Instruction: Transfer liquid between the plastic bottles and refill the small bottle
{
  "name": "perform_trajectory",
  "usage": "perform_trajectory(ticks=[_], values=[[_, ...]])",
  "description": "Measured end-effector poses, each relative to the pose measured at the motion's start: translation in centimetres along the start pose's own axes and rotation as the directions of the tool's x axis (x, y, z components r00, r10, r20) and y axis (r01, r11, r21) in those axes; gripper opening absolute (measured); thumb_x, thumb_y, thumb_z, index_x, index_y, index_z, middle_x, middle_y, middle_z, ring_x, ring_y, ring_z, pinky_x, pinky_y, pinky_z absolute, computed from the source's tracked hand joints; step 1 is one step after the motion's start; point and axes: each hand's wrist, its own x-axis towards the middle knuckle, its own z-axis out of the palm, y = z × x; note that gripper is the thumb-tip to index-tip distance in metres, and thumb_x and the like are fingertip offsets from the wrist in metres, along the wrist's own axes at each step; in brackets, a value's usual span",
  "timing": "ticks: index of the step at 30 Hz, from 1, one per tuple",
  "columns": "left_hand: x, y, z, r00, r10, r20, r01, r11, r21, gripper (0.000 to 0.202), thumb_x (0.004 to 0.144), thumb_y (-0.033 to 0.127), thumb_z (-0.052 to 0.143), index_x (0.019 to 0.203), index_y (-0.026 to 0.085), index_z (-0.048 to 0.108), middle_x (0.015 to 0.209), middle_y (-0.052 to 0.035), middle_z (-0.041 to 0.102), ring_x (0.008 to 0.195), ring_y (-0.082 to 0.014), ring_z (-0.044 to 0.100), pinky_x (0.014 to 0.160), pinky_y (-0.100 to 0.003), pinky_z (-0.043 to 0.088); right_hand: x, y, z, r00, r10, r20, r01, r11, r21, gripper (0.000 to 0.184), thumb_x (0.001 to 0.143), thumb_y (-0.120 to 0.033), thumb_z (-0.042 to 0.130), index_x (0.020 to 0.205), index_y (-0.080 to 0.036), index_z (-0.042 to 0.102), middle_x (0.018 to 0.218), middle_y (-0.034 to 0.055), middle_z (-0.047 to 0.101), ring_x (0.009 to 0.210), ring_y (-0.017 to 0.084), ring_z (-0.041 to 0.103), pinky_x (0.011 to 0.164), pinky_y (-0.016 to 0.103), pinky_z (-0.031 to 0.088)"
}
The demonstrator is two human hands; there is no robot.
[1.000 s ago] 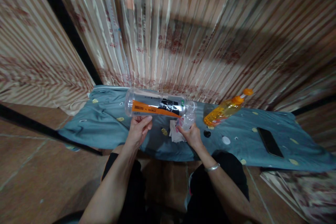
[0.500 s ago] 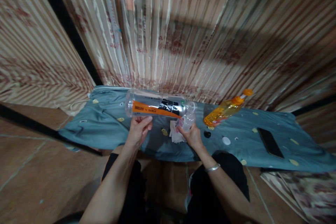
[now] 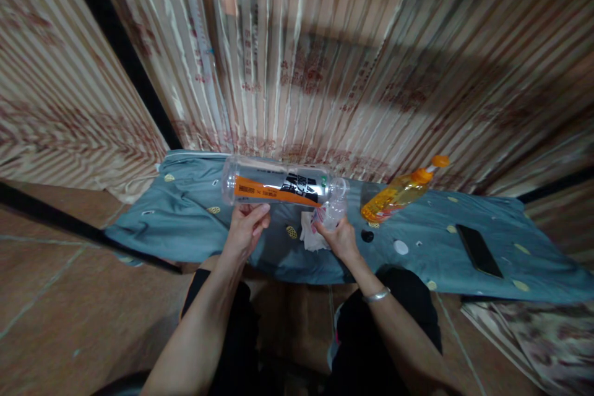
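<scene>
A large clear plastic bottle (image 3: 264,182) with an orange, black and silver label lies sideways in the air, its neck to the right. My left hand (image 3: 248,229) is closed on its underside near the base. In my right hand (image 3: 342,238), the fingers are wrapped round a smaller clear bottle (image 3: 333,213) with pinkish-red marks. The large bottle's neck meets the top of the smaller one; whether the mouths touch I cannot tell. Behind my right hand a white cloth or tissue (image 3: 310,240) shows, partly hidden. No liquid is visible in either bottle.
The teal patterned sheet (image 3: 195,241) covers the bed-like surface. An orange liquid bottle with a pump-like cap (image 3: 394,198), a black cap (image 3: 367,236), a white disc (image 3: 400,247) and a phone (image 3: 479,250) lie to the right. A pleated curtain (image 3: 325,74) hangs behind; a black pole (image 3: 125,55) slants at left.
The large bottle's neck end has dipped very slightly and the label has turned a little. Both hands keep their hold in nearly the same place.
</scene>
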Motion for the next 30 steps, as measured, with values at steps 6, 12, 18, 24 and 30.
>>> perform_trajectory(ticks=[6, 12, 18, 24, 30], values=[[0.0, 0.0, 0.0, 1.000, 0.012, 0.003, -0.012, 1.000, -0.003, 0.039, 0.057, 0.036, 0.093, 0.060, 0.018, 0.059, 0.044, 0.0100, 0.040, 0.034, -0.0006, 0.026, 0.036, -0.015, 0.015, 0.1, 0.4, 0.2, 1.000, -0.009, 0.002, 0.009, 1.000, -0.005, 0.061, 0.077, -0.046, 0.088, 0.127, -0.017, 0.067, 0.102, 0.0137, 0.084, 0.099, 0.034, 0.082, 0.080, 0.037, 0.063], [0.1, -0.3, -0.3, 1.000, 0.007, 0.014, -0.007, 1.000, 0.007, 0.043, 0.059, 0.039, 0.094, 0.060, 0.018, 0.057, 0.042, 0.0109, 0.039, 0.032, -0.0001, 0.023, 0.036, -0.015, 0.013, 0.1, 0.4, 0.4, 0.999, -0.039, -0.029, 0.038, 0.999, -0.022, 0.058, 0.077, -0.049, 0.087, 0.121, -0.016, 0.068, 0.099, 0.0142, 0.084, 0.096, 0.035, 0.082, 0.077, 0.037, 0.063], [0.1, -0.4, -0.5, 1.000, 0.003, 0.016, -0.003, 1.000, 0.008, 0.043, 0.059, 0.041, 0.095, 0.062, 0.018, 0.059, 0.042, 0.0104, 0.041, 0.032, -0.0004, 0.025, 0.035, -0.015, 0.013, 0.0, 0.0, 0.1, 1.000, -0.027, -0.006, 0.027, 0.999, -0.035, 0.059, 0.078, -0.044, 0.086, 0.125, -0.014, 0.066, 0.104, 0.0167, 0.085, 0.100, 0.037, 0.082, 0.081, 0.038, 0.063], [0.1, -0.4, -0.5, 1.000, 0.001, 0.013, -0.001, 1.000, 0.003, 0.040, 0.059, 0.038, 0.094, 0.061, 0.018, 0.059, 0.041, 0.0107, 0.040, 0.032, -0.0007, 0.025, 0.034, -0.015, 0.013, -0.1, -0.3, -0.2, 1.000, -0.008, 0.016, 0.008, 1.000, -0.002, 0.061, 0.079, -0.041, 0.085, 0.129, -0.012, 0.065, 0.107, 0.0177, 0.085, 0.103, 0.037, 0.082, 0.087, 0.041, 0.063], [0.1, -0.4, -0.5, 1.000, -0.006, 0.022, 0.005, 1.000, 0.008, 0.040, 0.059, 0.039, 0.094, 0.060, 0.018, 0.060, 0.041, 0.0100, 0.041, 0.031, -0.0001, 0.023, 0.034, -0.015, 0.012, -0.1, -0.5, -0.4, 1.000, -0.008, 0.021, 0.008, 1.000, 0.001, 0.060, 0.080, -0.041, 0.085, 0.129, -0.013, 0.065, 0.107, 0.0167, 0.085, 0.103, 0.036, 0.082, 0.085, 0.039, 0.063]])
